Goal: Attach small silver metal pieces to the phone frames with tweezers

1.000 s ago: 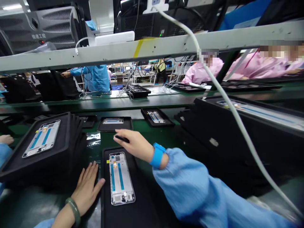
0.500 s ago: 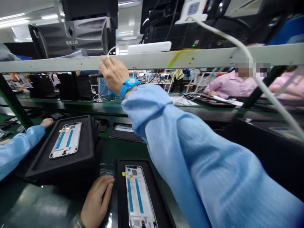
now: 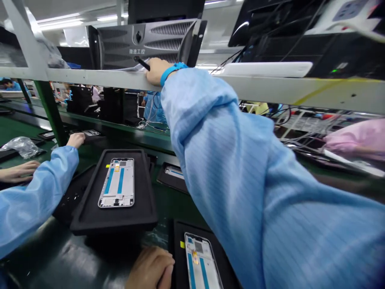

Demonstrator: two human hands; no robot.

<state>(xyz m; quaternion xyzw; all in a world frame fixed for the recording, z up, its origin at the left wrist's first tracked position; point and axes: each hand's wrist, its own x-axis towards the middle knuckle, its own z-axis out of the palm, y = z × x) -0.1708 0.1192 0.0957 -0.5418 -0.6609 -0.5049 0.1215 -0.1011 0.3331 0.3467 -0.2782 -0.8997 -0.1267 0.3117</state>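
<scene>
My right hand (image 3: 158, 71) is raised to the white shelf rail (image 3: 120, 79), its fingers closed on a thin black object (image 3: 142, 63) whose tip points left, in front of a grey machine. My left hand (image 3: 152, 268) lies low on the green table, with its fingers curled together beside a black tray (image 3: 179, 267). Whether it holds anything is hidden. In that tray lies a phone frame (image 3: 200, 257) with blue strips and a yellow tab. Another phone frame (image 3: 120, 182) rests on a stack of black trays (image 3: 141, 216) to the left.
At the left, a co-worker's blue sleeve (image 3: 57, 176) and hands reach over the table beside a clear plastic bag (image 3: 24, 146). Behind my right arm sits a smaller tray (image 3: 168, 182). A white bar (image 3: 267, 69) lies on the rail; a pink sleeve (image 3: 357, 138) shows beyond.
The view has swung left. My right hand has moved along the rail, and the black object now shows in its fingers. My left hand sits lower in the picture.
</scene>
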